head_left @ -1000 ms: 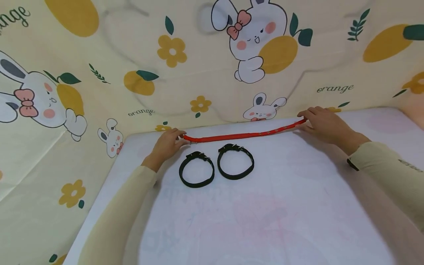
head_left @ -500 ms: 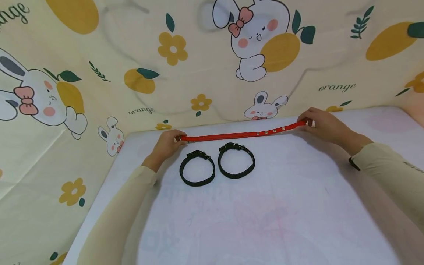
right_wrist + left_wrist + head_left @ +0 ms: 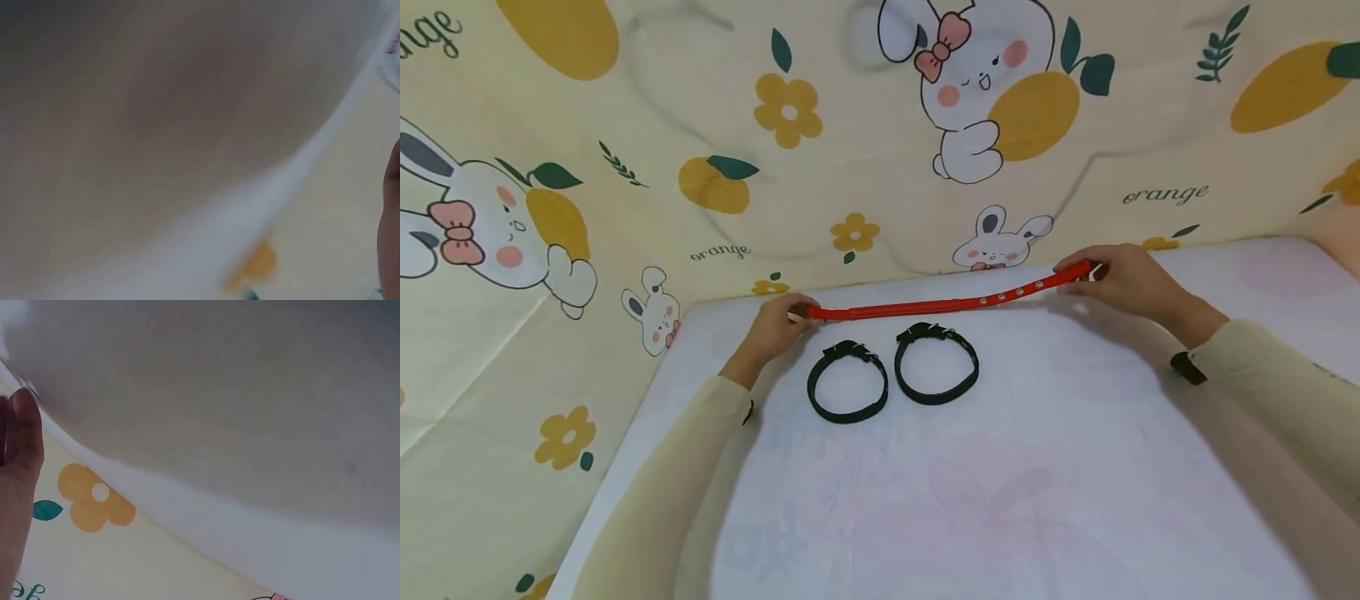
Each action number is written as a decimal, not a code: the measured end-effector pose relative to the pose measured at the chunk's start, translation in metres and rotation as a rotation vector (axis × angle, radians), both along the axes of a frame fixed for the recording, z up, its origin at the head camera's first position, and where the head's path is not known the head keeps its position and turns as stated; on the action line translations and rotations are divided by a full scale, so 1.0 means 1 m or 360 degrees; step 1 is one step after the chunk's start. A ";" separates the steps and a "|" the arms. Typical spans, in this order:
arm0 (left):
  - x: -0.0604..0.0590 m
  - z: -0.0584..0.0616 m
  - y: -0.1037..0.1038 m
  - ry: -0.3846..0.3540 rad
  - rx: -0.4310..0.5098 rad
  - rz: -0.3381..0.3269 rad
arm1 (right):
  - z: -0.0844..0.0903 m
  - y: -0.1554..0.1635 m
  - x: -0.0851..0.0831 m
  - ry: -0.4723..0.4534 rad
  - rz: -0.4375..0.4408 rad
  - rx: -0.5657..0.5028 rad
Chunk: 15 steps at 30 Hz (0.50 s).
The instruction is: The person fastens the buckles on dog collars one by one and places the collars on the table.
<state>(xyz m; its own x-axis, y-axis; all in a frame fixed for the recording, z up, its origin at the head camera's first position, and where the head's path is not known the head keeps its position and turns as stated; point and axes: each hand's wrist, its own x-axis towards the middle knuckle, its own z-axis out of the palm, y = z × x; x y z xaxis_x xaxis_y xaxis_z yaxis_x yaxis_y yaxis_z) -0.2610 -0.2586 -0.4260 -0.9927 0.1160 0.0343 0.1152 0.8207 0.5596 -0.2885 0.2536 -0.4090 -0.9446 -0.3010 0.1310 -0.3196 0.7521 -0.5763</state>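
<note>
Head view: 2 outstretched sleeves [image 3: 662, 479] are cut off by the edges. Beyond, 2 black buckled loops [image 3: 847, 417] are laid side by side on the bench [image 3: 1000, 508]. Farther off, the red strap [image 3: 917, 310] is pinched at its ends by the left hand [image 3: 775, 325] and right hand [image 3: 1138, 279], both grips nearly closed, its left tip hidden. By the wrist views, it cannot be made out.

Spotting a black buckled loop [image 3: 847, 417] just beside a second loop [image 3: 934, 399], on a white tabletop [image 3: 1060, 433] before a bunny-print backdrop [image 3: 865, 142]!
</note>
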 end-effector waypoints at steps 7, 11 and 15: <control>-0.002 0.002 -0.005 -0.0093 0.0092 0.0013 | 0.002 -0.001 -0.003 -0.0169 -0.0070 -0.0189; -0.002 0.005 -0.009 -0.0141 0.0167 0.0078 | 0.002 -0.003 -0.003 -0.0217 -0.0077 -0.0243; -0.002 0.006 -0.009 -0.0202 0.0311 0.0134 | 0.002 -0.008 -0.002 -0.0259 -0.0063 -0.0254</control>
